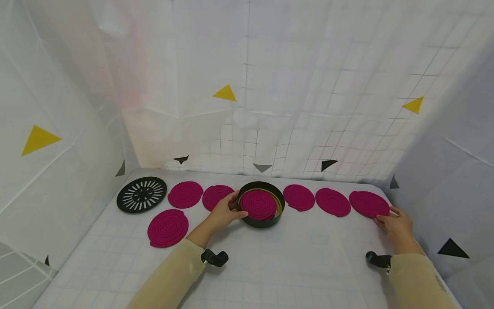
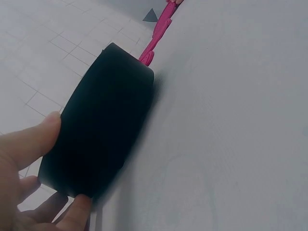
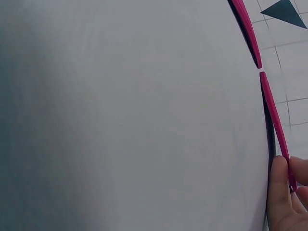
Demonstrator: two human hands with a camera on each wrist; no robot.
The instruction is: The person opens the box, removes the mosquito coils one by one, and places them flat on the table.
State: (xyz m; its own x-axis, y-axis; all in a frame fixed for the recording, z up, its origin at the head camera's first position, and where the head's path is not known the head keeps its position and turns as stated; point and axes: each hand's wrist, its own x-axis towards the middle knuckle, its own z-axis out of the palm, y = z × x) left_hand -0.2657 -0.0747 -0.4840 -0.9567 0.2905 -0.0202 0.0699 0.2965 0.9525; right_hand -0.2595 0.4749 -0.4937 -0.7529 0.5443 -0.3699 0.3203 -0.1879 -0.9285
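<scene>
My left hand (image 1: 224, 211) grips the near-left side of a round black holder (image 1: 278, 216), thumb over the rim and fingers round the wall. Inside the holder lies a magenta spiral-grooved coaster (image 1: 257, 204), with a yellowish inner band showing beside it. From the left wrist, only the holder's dark outside (image 2: 98, 120) shows, and its contents are hidden. At the far right, my right hand (image 1: 397, 225) pinches the near edge of another magenta coaster (image 1: 369, 204). The right wrist view shows that coaster (image 3: 275, 120) edge-on, raised at the pinched side, between thumb and fingers.
Two magenta coasters (image 1: 299, 198) (image 1: 333, 202) lie between holder and right hand. Left of the holder are more coasters (image 1: 185, 194), one (image 1: 167, 228) nearer the front, and a black slotted disc (image 1: 141, 195). White sheets with yellow triangles (image 1: 225, 93) enclose the white table (image 1: 301, 266).
</scene>
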